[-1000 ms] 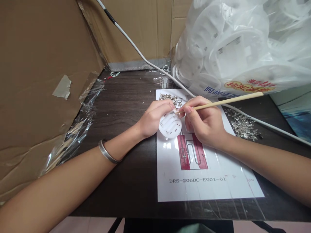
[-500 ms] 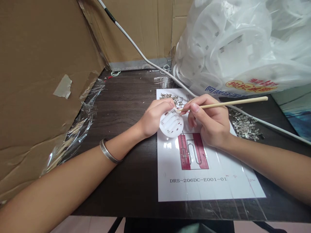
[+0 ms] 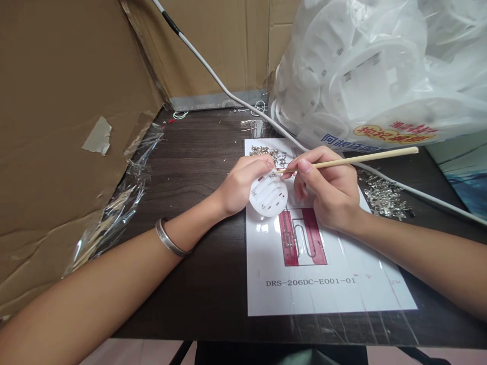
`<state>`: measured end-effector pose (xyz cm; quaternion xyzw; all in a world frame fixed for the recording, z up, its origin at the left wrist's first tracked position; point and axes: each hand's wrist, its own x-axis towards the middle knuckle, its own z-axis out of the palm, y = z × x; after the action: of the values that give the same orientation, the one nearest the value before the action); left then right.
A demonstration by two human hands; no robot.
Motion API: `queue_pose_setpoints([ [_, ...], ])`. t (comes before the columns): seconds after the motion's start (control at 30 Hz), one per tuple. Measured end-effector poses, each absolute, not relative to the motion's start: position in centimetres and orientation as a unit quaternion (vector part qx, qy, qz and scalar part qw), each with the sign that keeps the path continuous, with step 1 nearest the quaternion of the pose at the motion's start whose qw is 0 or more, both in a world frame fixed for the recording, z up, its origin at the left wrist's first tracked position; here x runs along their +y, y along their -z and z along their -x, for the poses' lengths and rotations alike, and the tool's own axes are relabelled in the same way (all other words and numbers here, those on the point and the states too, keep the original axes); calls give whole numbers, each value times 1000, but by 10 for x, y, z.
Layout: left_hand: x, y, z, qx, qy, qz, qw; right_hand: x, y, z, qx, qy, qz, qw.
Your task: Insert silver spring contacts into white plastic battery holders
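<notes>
My left hand (image 3: 246, 183) grips a round white plastic piece (image 3: 268, 197) by its upper left edge, thumb on top. Raised ribs and several small slots with metal bits show on its face. My right hand (image 3: 327, 182) is closed in a pinch around a thin wooden stick (image 3: 365, 158), held like a pen. The stick's tip meets the upper edge of the white piece, close to my left thumb. Whether a small part sits under the tip I cannot make out. Beneath both hands lies a white printed sheet (image 3: 304, 299) with a red-and-white diagram.
Small metal parts form one pile (image 3: 264, 152) behind the white piece and another pile (image 3: 386, 195) to the right. A clear bag (image 3: 373, 76) of white plastic discs stands at the back right. A white cable (image 3: 224, 88) crosses the dark table (image 3: 182, 167). Cardboard (image 3: 68, 101) walls the left.
Almost nothing differs. The stick's rear end has dipped very slightly, while both hands keep their hold in the same place.
</notes>
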<state>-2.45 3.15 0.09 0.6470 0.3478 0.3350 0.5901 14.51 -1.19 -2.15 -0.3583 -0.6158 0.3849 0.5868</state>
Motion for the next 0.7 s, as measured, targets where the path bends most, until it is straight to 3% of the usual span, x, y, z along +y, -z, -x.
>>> queue_pose_setpoints([
  [0.7,32,0,25,339,-335,-650,592,-10,22,-145,-624,-374,368,580],
])
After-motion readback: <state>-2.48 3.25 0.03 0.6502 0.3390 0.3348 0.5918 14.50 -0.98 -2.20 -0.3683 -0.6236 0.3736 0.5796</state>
